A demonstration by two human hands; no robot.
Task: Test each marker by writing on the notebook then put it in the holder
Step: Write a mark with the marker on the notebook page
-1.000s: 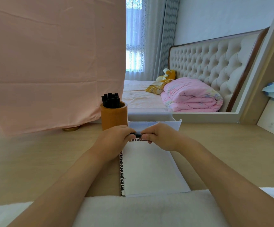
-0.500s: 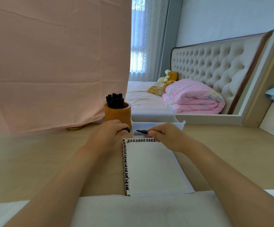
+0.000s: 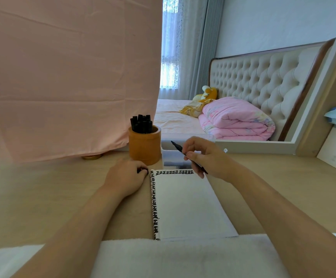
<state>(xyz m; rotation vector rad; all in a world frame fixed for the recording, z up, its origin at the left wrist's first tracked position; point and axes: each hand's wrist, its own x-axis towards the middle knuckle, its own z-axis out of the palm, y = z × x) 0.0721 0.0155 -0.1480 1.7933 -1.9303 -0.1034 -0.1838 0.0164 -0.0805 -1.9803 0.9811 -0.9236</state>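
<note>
A white notebook (image 3: 185,203) lies open on the wooden desk, with black marks along its top and left edges. My right hand (image 3: 205,157) holds an uncapped black marker (image 3: 189,157) tilted above the notebook's top right corner. My left hand (image 3: 125,177) rests on the desk left of the notebook, fingers curled round a small black cap (image 3: 143,170). A brown round holder (image 3: 144,146) with several black markers (image 3: 141,123) stands behind my left hand.
A clear plastic box (image 3: 175,157) sits behind the notebook, next to the holder. A pink cloth (image 3: 68,77) hangs at the back left. A mirror frame (image 3: 253,144) runs along the desk's back. A white towel (image 3: 163,257) lies at the near edge.
My hands pulled the cap off the marker and moved apart. The right hand lifted and turned the marker; the left hand settled on the desk with the cap.
</note>
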